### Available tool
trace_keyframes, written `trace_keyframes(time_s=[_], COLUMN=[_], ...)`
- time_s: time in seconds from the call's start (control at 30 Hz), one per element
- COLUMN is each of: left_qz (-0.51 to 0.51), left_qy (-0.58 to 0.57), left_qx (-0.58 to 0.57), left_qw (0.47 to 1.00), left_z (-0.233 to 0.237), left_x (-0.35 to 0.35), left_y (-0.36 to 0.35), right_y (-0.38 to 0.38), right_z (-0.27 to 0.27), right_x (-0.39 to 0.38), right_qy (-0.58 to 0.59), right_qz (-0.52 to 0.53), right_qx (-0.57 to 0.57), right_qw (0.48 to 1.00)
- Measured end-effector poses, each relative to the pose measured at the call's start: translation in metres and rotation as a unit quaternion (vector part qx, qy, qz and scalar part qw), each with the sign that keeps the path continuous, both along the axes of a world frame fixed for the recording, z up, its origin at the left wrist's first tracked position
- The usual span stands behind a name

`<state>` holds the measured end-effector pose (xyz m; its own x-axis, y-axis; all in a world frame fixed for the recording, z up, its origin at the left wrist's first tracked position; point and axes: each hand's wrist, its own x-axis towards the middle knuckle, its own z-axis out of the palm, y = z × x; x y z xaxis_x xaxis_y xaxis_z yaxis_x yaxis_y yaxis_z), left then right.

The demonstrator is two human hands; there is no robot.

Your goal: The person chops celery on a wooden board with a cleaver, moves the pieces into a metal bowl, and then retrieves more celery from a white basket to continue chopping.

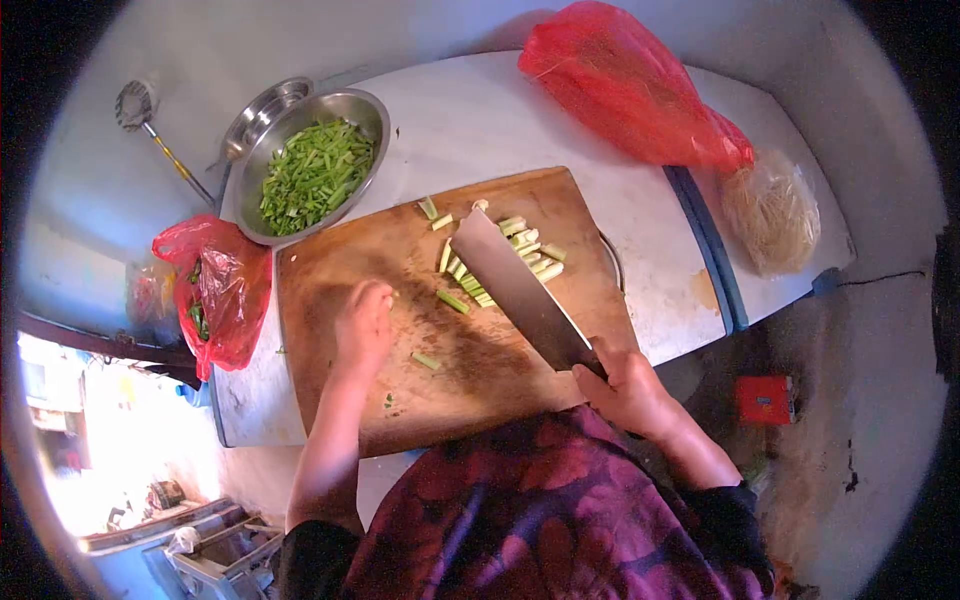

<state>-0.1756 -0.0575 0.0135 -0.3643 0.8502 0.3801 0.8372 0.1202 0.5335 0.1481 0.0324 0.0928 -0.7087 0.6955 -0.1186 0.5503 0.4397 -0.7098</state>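
Observation:
My right hand (628,385) is closed round the handle of a wide cleaver (520,290), whose blade lies slanted over the cut green stalks (470,283) on the wooden cutting board (350,400). My left hand (368,322) is over the left half of the board, apart from the stalks, with its fingers curled together; whatever they may hold is too small to make out. One loose stalk piece (426,361) lies between my left hand and the blade. Chopped greens (318,175) fill a steel bowl (375,112) beyond the board's back left corner.
A red plastic bag (235,290) with greens sits left of the board. At the back right lie a large red bag (630,85) and a clear bag of noodles (772,215). Another metal bowl (255,112) stands behind the steel one. A skimmer (165,145) leans at the wall.

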Motion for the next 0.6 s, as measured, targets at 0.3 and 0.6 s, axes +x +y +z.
trace_keyframes(time_s=[0.3,0.6], left_qz=[0.061,-0.101], left_qy=[0.018,0.141], left_qx=[-0.078,-0.086], left_qw=[0.995,0.981], left_z=[0.083,-0.012], left_x=[-0.006,0.057], left_y=[0.044,0.009], right_y=[0.010,0.012], right_z=[0.003,0.003], right_x=[0.005,0.011], right_qy=[0.063,0.052], right_qz=[-0.016,0.000], right_qx=[-0.001,0.040], right_qw=[0.998,0.998])
